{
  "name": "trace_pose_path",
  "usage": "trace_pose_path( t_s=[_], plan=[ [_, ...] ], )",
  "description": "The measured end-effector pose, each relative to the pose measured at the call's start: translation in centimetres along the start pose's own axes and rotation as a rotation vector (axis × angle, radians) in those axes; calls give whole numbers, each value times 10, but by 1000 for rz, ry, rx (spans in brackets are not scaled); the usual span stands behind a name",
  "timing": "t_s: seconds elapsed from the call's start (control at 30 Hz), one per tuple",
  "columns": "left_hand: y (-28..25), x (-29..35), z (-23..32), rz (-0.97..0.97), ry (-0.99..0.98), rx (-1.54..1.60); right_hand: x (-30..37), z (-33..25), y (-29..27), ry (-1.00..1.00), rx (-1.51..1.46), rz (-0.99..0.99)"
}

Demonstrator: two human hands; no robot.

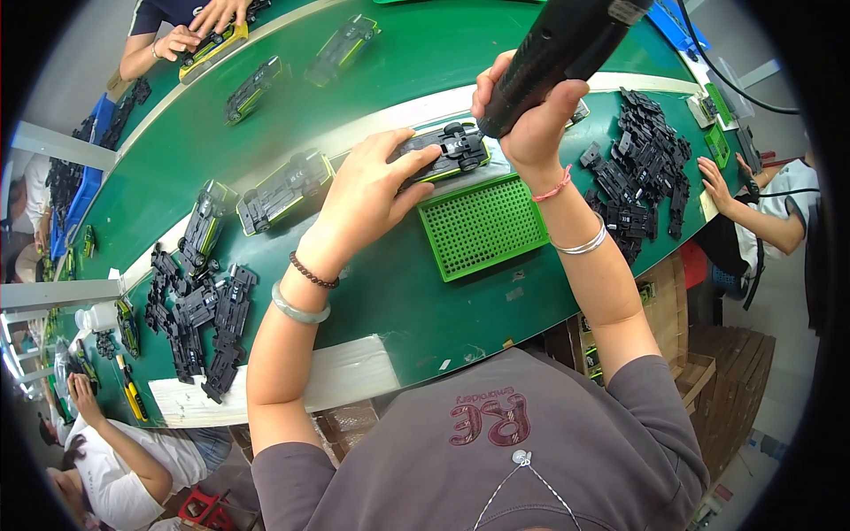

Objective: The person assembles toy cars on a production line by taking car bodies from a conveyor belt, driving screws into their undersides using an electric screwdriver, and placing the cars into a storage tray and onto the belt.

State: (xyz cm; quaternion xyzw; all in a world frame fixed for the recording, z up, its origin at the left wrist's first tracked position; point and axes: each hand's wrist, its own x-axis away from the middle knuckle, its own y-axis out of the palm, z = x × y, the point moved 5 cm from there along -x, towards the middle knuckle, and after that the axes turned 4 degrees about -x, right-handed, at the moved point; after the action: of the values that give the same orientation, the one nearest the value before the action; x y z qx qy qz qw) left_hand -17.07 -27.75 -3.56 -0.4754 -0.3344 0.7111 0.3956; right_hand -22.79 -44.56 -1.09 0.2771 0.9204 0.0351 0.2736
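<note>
An upside-down toy car (460, 149) with a black underside lies on the bench, its wheels facing up. My left hand (376, 177) grips it from the left, fingers over its near end and side. In my right hand (536, 115) is a black electric screwdriver (562, 53), slanting up to the right. Its lower tip meets the car's right end; the exact contact is hidden by my fingers. Just below the car stands a green tray (496, 265) with a grid of small holes. Another upturned toy car (285, 190), somewhat blurred, lies left of my left hand.
Black plastic car bases are heaped at the right (637, 164) and left (195, 310). More toy cars (252, 88) lie across the green bench (398, 292). A yellow-and-black tool (133, 394) lies at the left. Co-workers' hands (221, 18) show at the bench's edges. A cable (726, 80) hangs upper right.
</note>
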Motion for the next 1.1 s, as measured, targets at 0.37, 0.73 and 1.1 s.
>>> trace_pose_path(
  t_s=[0.37,0.73,1.1],
  plan=[
    [-1,0,0,44,35,19,-4,6,9,-70,-85,-7],
    [2,2,-6,-3,9,18,23,-53,22,-163,-278,-33],
    [5,4,-5,15,-2,24,116,-29,6,-63,-361,-27]
  ],
)
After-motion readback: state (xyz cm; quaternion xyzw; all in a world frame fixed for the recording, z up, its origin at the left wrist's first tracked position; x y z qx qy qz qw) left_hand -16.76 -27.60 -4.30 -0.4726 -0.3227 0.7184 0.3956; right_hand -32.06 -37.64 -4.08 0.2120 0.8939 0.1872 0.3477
